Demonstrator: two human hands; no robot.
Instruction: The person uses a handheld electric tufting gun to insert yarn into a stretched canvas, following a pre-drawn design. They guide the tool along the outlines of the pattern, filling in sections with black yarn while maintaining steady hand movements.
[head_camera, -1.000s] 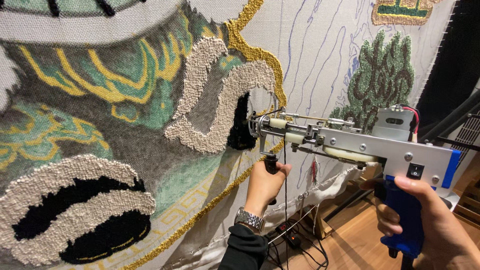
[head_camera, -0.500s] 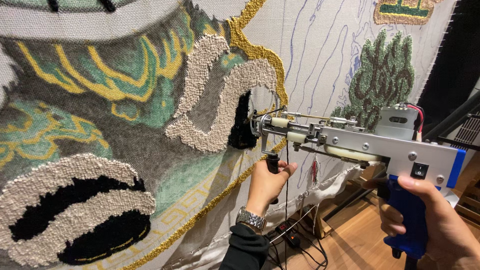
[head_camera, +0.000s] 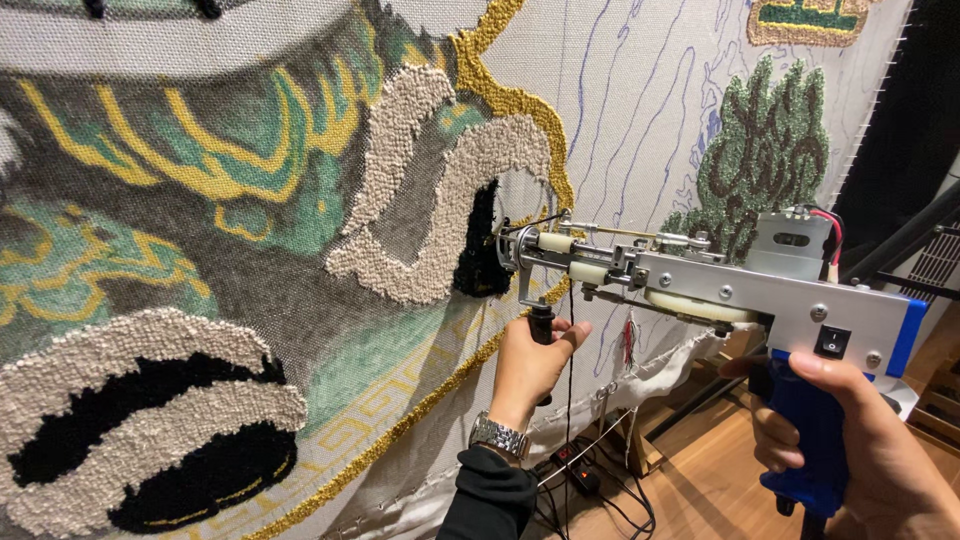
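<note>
A green tufted tree shape (head_camera: 765, 150) is seen up and to the right of the fingers, and a black and cream tufted oval (head_camera: 150, 430) lies well to their left. Below the fingers, a black power strip with cables (head_camera: 580, 480) is laid on the wooden floor (head_camera: 700, 490). A wristwatch (head_camera: 498, 436) is worn just beneath them.

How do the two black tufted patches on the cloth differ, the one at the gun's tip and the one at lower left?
The black patch at the gun's tip is narrow and upright; the lower-left black patch is wide and lies across. The first sits inside a beige loop-pile arch, while the second runs in two bands between beige strips. Only the first meets the tufting gun. Both are dense black pile edged with beige.
</note>
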